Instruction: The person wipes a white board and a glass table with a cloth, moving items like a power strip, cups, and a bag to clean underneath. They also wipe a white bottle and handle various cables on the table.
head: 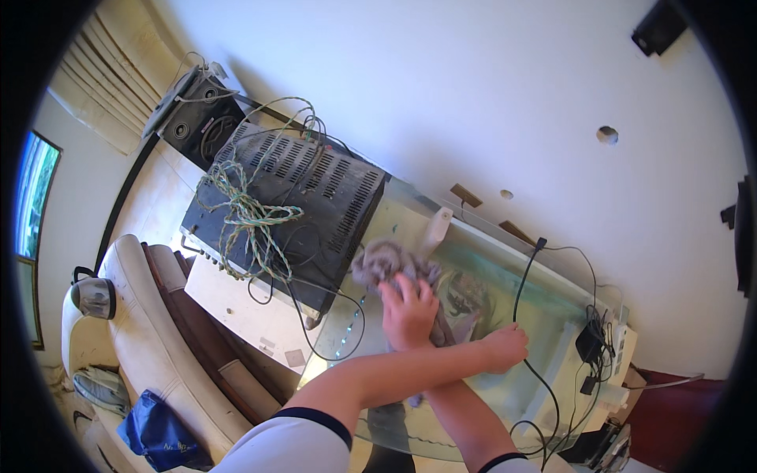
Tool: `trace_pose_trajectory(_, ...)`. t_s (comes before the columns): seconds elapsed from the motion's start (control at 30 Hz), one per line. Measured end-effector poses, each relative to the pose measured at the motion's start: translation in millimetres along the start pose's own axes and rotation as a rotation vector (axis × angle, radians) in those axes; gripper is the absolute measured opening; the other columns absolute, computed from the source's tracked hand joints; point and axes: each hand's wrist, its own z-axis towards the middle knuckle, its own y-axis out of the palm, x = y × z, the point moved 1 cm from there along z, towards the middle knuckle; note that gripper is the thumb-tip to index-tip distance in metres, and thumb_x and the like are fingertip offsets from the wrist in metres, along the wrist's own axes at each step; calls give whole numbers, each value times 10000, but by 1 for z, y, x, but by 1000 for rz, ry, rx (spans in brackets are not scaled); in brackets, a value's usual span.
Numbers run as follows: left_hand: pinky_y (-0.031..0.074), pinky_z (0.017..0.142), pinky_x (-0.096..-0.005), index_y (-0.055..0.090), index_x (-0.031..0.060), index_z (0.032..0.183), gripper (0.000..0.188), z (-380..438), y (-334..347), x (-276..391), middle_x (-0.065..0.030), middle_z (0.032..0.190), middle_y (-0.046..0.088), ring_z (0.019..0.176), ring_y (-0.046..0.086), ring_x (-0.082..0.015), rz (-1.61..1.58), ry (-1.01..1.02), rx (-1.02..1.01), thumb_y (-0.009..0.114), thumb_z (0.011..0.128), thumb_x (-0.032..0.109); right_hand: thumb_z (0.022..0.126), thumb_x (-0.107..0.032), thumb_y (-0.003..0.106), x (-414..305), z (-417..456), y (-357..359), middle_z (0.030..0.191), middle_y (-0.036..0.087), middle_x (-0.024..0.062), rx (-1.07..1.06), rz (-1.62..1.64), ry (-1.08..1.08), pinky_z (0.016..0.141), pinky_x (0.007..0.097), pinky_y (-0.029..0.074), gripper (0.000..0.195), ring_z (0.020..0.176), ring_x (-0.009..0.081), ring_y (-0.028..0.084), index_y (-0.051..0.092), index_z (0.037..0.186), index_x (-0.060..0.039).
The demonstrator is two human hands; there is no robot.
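My forearms cross, the left one over the right. My left hand (505,349) is closed around a black cable (518,295), whose plug end sticks up above the fist. Further left, my right hand (408,313) has its fingers bent onto a crumpled greyish-purple cloth (384,263) on a glass tabletop (508,402). Part of the cloth hangs down behind the right wrist. Just right of the cloth, a patterned item (464,295) shows at or under the glass; what it is, I cannot tell.
A dusty black amplifier-like unit (319,219) stands to the left, with a bundle of twisted wire (248,207) on top. Behind it is a loudspeaker (204,124). Tangled cables and a black adapter (588,343) lie at the right. A cream sofa (154,331) holds a blue bag (159,431).
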Motion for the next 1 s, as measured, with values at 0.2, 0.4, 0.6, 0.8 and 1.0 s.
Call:
trace_pose_trajectory(0.2, 462, 873, -419, 636, 51, 1048, 324, -98, -139, 27, -104, 989, 635, 993, 581, -294, -551, -101, 782, 681, 729, 32, 804, -186, 653, 27, 108, 51, 1158, 574, 5, 82, -122, 150, 815, 474, 405, 198, 1078, 328, 510, 671, 998, -225)
trace_pose_trajectory(0.4, 391, 1003, -444, 549, 22, 1235, 571, -254, -159, -15, -191, 1225, 537, 1147, 490, -376, 47, -894, 1003, 693, 683, -10, 809, -205, 656, 24, 190, 85, 1158, 572, 5, 78, -202, 289, 825, 495, 409, 160, 1061, 310, 509, 666, 969, -221)
trace_pose_trajectory(0.6, 340, 1080, -476, 327, 108, 1475, 899, -297, -142, -37, -223, 1525, 256, 1417, 224, -424, 136, -975, 507, 779, 698, 129, 835, -224, 641, 26, 187, 88, 1205, 567, 9, 69, -169, 236, 863, 500, 404, 225, 1115, 328, 494, 663, 1059, -233)
trace_pose_trajectory(0.8, 460, 891, -466, 614, 177, 1173, 531, -320, -128, -69, -150, 1348, 450, 1275, 425, -358, 237, -905, 367, 774, 670, 125, 822, -205, 649, 12, 135, 70, 1205, 562, 21, 80, -132, 143, 872, 486, 406, 231, 1112, 339, 491, 660, 1051, -230)
trace_pose_trajectory(1.0, 463, 667, -373, 582, 87, 843, 183, -331, -142, -81, -77, 891, 597, 748, 597, -290, 163, -727, 607, 691, 712, 21, 809, -192, 657, -10, 73, 47, 1192, 563, 23, 45, -95, 129, 859, 483, 412, 241, 1099, 341, 496, 660, 1047, -229)
